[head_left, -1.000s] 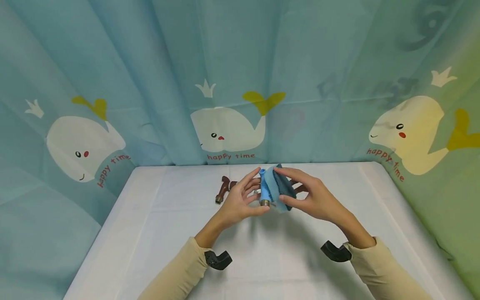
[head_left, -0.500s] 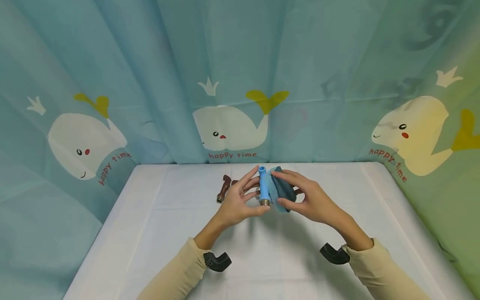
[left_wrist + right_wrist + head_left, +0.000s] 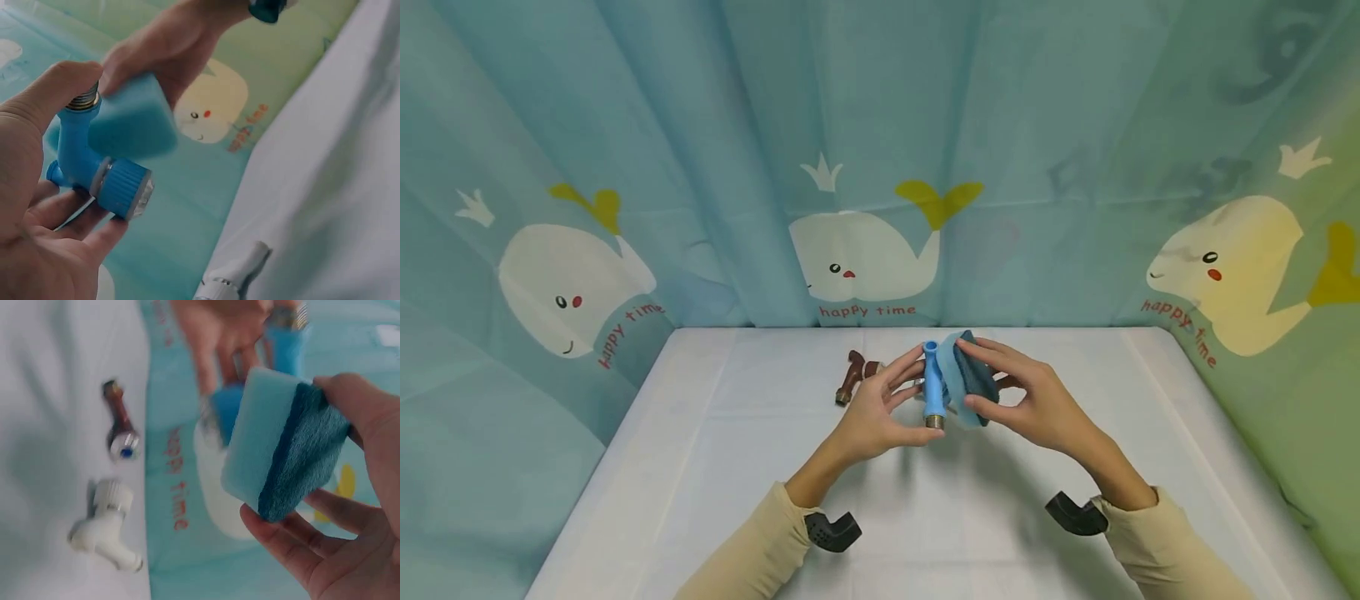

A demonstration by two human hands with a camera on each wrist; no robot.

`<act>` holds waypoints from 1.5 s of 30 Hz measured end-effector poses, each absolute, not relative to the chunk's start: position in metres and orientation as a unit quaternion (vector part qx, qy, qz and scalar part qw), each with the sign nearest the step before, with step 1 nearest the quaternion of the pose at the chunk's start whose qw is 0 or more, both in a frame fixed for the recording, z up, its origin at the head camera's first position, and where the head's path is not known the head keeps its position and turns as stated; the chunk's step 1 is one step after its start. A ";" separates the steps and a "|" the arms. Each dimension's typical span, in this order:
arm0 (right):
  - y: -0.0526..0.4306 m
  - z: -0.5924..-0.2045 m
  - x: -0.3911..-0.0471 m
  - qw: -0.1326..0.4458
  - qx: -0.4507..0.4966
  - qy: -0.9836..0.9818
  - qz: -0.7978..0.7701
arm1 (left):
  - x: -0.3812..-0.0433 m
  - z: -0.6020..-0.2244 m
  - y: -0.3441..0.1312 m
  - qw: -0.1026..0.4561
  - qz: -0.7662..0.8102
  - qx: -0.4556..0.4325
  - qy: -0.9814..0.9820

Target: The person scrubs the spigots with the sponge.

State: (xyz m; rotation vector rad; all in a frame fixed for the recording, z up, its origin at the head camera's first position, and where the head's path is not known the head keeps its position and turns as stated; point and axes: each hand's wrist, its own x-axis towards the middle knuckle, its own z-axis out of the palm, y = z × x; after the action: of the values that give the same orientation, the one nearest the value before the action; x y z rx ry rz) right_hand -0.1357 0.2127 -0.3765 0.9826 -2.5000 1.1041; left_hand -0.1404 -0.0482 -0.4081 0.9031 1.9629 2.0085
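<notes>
A blue tap (image 3: 933, 387) with a threaded metal end is pinched between the thumb and fingers of my left hand (image 3: 871, 414), above the table. Its ribbed knob with a clear cap (image 3: 124, 187) shows in the left wrist view, where the thumb lies at the thread. My right hand (image 3: 1033, 402) grips a two-layer sponge (image 3: 281, 444), light blue on one side and dark teal and rough on the other. In the head view the light side faces the tap and lies right beside it; whether they touch I cannot tell. My left fingertips are partly hidden behind the tap.
Behind my left hand a dark red-brown tap (image 3: 851, 380) lies on the white table (image 3: 737, 467). A white tap (image 3: 109, 528) lies near it, mostly hidden in the head view. A blue curtain (image 3: 1037, 275) with whale prints hangs along the table's back edge.
The sponge has shifted slightly up and down along the tap's side. The tap has tipped a little in my left hand, and both hands now sit slightly lower and further right.
</notes>
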 end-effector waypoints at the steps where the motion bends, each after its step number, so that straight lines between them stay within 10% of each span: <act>1: 0.212 -0.376 -0.135 0.115 0.339 -0.851 0.384 | -0.140 -0.408 -0.048 0.093 0.673 0.307 0.667; 16: 0.213 -0.379 -0.130 0.078 0.345 -0.852 0.386 | -0.136 -0.410 -0.050 0.022 0.606 0.346 0.716; 23: 0.215 -0.379 -0.123 0.008 0.351 -0.837 0.420 | -0.141 -0.413 -0.053 0.041 0.652 0.326 0.683; 45: 0.209 -0.384 -0.125 0.064 0.342 -0.840 0.416 | -0.139 -0.412 -0.051 0.129 0.733 0.288 0.602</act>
State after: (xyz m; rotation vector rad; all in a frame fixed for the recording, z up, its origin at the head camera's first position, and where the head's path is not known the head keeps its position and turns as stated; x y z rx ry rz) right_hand -0.1250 0.2092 -0.3845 1.0327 -2.5367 1.2576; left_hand -0.1392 -0.0506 -0.4121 0.8370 1.7513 2.1311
